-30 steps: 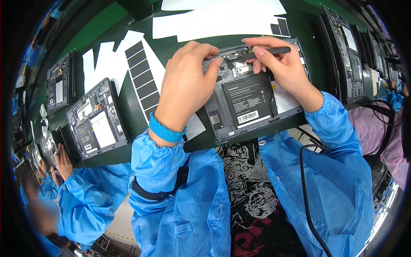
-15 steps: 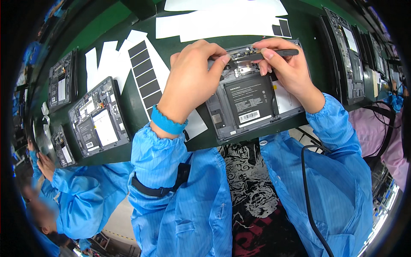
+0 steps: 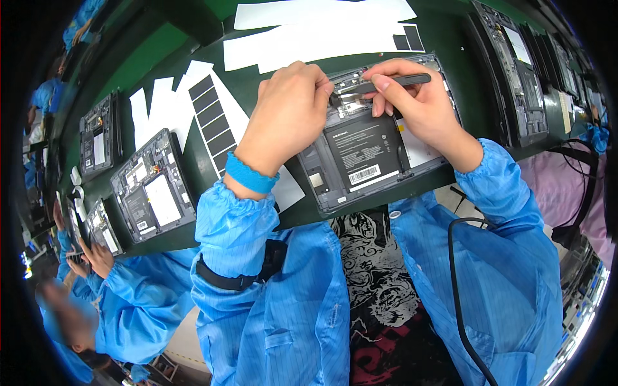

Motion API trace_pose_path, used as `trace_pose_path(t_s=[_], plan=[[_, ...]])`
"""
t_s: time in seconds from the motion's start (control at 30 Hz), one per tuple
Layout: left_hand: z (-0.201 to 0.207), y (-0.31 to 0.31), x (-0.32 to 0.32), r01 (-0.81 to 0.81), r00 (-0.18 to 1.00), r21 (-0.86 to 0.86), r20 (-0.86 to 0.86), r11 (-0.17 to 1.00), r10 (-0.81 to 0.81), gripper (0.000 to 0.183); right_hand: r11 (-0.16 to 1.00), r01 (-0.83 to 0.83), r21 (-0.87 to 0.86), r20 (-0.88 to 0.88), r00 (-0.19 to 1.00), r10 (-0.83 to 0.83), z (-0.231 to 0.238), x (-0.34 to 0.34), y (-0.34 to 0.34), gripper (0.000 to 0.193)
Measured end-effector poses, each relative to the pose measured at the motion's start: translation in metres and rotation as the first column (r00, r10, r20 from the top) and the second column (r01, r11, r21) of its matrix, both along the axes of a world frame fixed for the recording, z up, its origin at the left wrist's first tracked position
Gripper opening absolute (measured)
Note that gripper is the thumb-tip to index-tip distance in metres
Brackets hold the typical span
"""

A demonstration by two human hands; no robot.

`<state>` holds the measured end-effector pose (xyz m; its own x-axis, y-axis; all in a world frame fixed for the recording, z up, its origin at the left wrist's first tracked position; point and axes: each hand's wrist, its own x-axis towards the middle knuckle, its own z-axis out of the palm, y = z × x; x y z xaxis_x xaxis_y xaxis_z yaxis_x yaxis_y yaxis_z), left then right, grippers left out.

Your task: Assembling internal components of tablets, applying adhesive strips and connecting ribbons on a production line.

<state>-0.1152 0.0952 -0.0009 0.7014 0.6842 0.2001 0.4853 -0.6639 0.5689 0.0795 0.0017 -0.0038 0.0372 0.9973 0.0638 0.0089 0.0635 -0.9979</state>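
Note:
An opened tablet [image 3: 313,199] lies in front of me, its circuit board and a black battery [image 3: 360,149] with a printed label exposed. My right hand [image 3: 421,103] grips a pair of dark tweezers [image 3: 415,79] between thumb and fingers; their tips reach left over the board at the tablet's far edge. Close by, my left hand [image 3: 290,106] is pinched at the far left part of the board, next to the tweezer tips. Whatever lies between its fingertips is hidden. A blue band circles my left wrist.
White sheets with black rectangular stickers [image 3: 212,116] lie left of the tablet, and more white paper [image 3: 309,45] beyond it. Other opened tablets stand at left [image 3: 154,186] and right [image 3: 515,77]. A co-worker's hand [image 3: 98,258] is at the far left, near a smaller device [image 3: 103,228].
The view has shifted slightly. The tweezer tips now sit lower, nearer my left fingertips, and both hands remain over the board. The co-worker's hands have moved at the smaller device.

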Motion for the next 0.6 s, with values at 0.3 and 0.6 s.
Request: trace_pose_path(t_s=[0.3, 0.6], plan=[[0.009, 0.008, 0.004, -0.009, 0.998, -0.248, -0.058, 0.969, -0.006, 0.021, 1.0, 0.016, -0.012, -0.071, 0.997, -0.017, -0.002, -0.002, -0.001, 0.018], [0.0, 0.006, 0.006, -0.001, 1.0, -0.131, -0.011, 0.991, -0.001, 0.018, 0.999, 0.014, -0.032, -0.079, 0.997, -0.017, -0.012, 0.003, 0.001, 0.016]])
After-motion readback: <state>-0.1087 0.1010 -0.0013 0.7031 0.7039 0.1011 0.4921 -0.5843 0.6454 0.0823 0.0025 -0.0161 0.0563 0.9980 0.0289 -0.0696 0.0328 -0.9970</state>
